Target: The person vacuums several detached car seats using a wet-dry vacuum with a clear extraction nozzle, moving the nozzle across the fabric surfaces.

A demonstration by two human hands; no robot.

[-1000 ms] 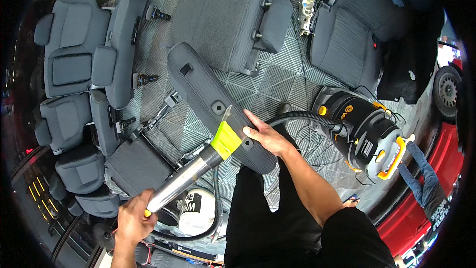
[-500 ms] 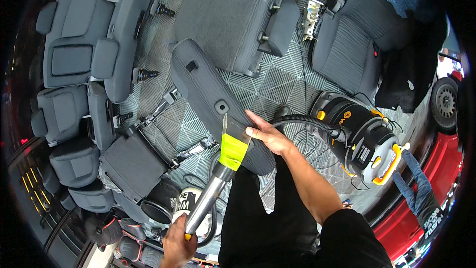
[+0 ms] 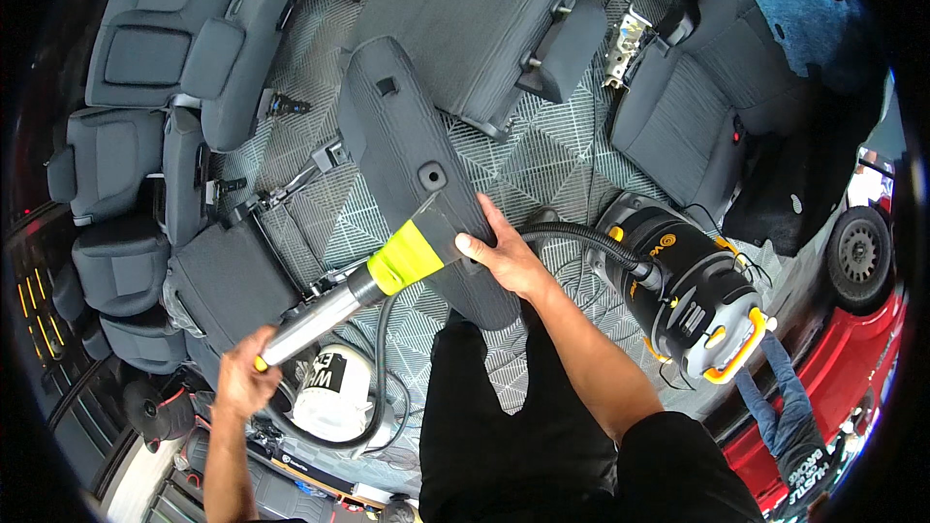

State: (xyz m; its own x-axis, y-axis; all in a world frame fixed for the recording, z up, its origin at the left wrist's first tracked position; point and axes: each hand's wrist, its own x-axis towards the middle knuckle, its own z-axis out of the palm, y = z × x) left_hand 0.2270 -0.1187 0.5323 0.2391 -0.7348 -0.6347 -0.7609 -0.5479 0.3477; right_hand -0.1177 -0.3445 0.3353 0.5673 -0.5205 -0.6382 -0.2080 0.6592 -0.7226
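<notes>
My left hand is closed round the rear of a silver vacuum wand at the lower left. A bright green nozzle with a clear flat mouth is fitted to the wand; its tip lies against a long dark grey padded car seat piece. That piece slants across the middle, with a round hole and a small slot in its fabric. My right hand grips the piece's right edge, thumb on top beside the nozzle mouth; some of its fingers are hidden beneath.
A black and yellow vacuum cleaner stands at right, with a ribbed black hose leading from it. Removed car seats surround me, including a large seat back. A white bucket is lower left. At far right, a person is beside a red car.
My left hand has moved left and up, swinging the wand to a flatter slant. The nozzle has shifted left and up across the padded piece. My right hand keeps its grip.
</notes>
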